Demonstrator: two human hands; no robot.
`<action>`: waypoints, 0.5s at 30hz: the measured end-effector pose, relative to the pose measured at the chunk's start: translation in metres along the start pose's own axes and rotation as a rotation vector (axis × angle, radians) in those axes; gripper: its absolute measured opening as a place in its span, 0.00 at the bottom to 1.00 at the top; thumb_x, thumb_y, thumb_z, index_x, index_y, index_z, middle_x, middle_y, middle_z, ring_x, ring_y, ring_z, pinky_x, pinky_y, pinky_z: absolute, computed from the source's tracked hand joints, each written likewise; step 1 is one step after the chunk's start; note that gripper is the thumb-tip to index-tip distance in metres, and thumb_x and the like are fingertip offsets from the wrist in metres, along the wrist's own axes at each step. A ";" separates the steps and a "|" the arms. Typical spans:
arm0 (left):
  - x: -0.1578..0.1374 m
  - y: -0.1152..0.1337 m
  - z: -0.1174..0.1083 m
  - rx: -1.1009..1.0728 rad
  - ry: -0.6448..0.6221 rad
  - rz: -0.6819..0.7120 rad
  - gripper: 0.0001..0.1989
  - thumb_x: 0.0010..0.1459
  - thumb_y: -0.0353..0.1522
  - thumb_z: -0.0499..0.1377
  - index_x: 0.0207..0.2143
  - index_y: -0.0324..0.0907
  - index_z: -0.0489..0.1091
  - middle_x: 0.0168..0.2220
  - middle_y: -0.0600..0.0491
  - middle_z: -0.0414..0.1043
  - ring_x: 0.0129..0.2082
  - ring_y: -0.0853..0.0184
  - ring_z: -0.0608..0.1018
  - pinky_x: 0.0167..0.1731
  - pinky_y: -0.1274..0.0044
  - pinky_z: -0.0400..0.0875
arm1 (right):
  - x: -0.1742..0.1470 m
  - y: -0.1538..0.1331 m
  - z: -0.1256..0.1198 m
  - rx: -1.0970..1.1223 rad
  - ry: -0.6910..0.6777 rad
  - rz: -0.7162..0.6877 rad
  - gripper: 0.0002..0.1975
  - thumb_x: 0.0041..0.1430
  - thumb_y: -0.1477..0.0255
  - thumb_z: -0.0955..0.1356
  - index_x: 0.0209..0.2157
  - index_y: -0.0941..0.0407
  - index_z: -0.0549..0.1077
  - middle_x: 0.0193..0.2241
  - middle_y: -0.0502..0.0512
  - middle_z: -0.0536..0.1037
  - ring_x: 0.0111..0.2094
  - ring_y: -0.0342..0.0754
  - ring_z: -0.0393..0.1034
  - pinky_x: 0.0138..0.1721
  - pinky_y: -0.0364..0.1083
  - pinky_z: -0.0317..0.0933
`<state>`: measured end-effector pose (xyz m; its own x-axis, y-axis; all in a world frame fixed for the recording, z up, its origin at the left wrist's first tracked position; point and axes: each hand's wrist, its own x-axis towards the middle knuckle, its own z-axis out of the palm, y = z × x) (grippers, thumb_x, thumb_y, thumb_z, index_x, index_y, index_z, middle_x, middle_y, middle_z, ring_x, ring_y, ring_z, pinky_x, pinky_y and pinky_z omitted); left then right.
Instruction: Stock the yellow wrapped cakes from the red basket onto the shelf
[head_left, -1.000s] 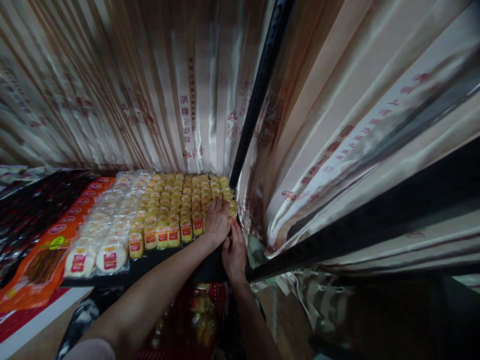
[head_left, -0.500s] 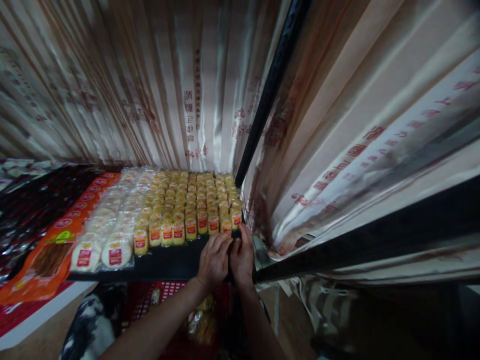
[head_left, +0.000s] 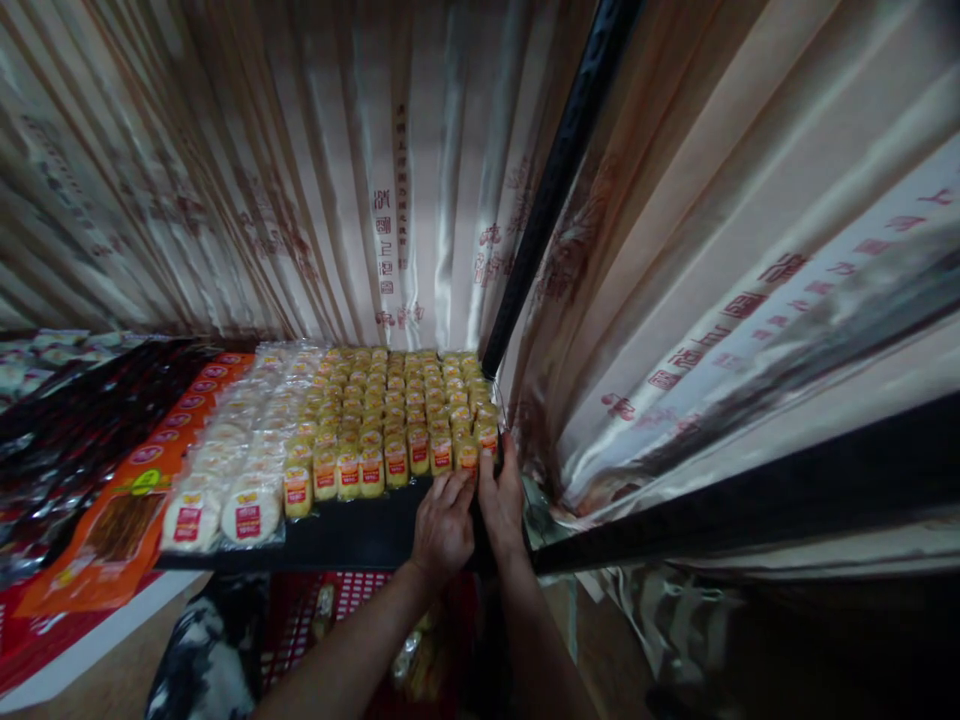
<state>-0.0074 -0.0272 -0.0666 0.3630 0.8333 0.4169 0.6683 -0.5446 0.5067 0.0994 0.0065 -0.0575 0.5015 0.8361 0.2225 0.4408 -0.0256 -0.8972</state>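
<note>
Small yellow wrapped snack packets (head_left: 396, 460) with red-and-white labels stand upright in tight rows on a black shelf (head_left: 337, 540). At the front right end, my left hand (head_left: 444, 525) has its fingers bent and together against the face of a yellow packet (head_left: 468, 456); its thumb is hidden. My right hand (head_left: 501, 500) lies close beside it, fingers stretched along the right side of the corner packet (head_left: 487, 436). The right thumb reaches up to that packet's front, apart from the fingers.
Left of the rows lie round white packets (head_left: 253, 516), an orange bag (head_left: 124, 520) and dark shiny packages (head_left: 90, 430). A black post (head_left: 551, 220) rises at the back right corner before printed curtains (head_left: 442, 200). Below the shelf is a red basket (head_left: 281, 650) holding packets.
The view has shifted, so the shelf appears farther right. My right thumb has moved up onto the corner packet's front, and my hands are slightly farther apart.
</note>
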 end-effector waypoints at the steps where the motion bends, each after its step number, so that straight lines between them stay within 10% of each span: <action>1: 0.000 0.000 0.000 0.003 0.003 -0.002 0.25 0.50 0.22 0.48 0.51 0.37 0.66 0.52 0.47 0.65 0.52 0.61 0.65 0.56 0.69 0.60 | 0.004 -0.001 0.002 -0.003 0.007 -0.014 0.30 0.58 0.58 0.58 0.58 0.59 0.58 0.57 0.63 0.62 0.58 0.53 0.55 0.58 0.54 0.47; 15: 0.000 0.000 0.004 0.011 0.123 0.055 0.18 0.52 0.23 0.48 0.42 0.36 0.71 0.49 0.46 0.68 0.55 0.58 0.62 0.55 0.67 0.64 | 0.022 0.002 0.024 0.022 0.014 -0.075 0.28 0.58 0.58 0.57 0.55 0.60 0.61 0.51 0.64 0.69 0.53 0.52 0.61 0.55 0.52 0.52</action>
<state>-0.0053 -0.0264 -0.0694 0.3168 0.7841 0.5337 0.6568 -0.5873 0.4730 0.0939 0.0383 -0.0635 0.4782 0.8274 0.2944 0.4612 0.0487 -0.8860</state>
